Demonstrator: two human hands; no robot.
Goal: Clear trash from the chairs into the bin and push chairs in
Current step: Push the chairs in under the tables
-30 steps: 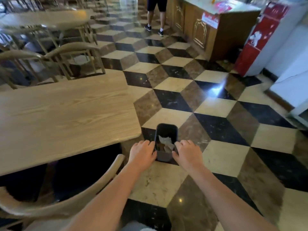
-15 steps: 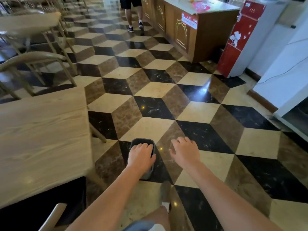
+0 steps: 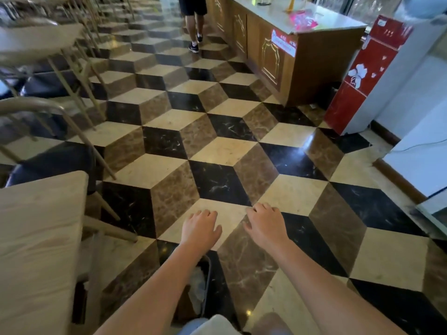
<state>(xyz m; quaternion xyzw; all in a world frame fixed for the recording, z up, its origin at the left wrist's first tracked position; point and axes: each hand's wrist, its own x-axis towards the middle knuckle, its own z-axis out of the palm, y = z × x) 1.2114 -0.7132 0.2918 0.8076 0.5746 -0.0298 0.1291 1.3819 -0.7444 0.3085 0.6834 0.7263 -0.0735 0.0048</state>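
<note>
The small dark bin (image 3: 204, 286) stands on the floor under my left forearm, with crumpled white paper inside; most of it is hidden by the arm. My left hand (image 3: 200, 228) hovers above the tiles ahead of the bin, fingers relaxed and holding nothing. My right hand (image 3: 264, 224) hangs beside it, also empty with loosely spread fingers. A wooden chair (image 3: 60, 131) with a dark seat stands at the left, beyond the pale wooden table (image 3: 38, 250).
More chairs and another table (image 3: 36, 42) fill the far left. A brown counter (image 3: 278, 56) and a red cabinet (image 3: 365, 78) line the right side. A person's legs (image 3: 193, 22) stand far ahead. Patterned tile floor stretches between.
My view has shifted forward and up. Both hands came off the bin, which now sits lower in view beneath my left arm. The table slid further left.
</note>
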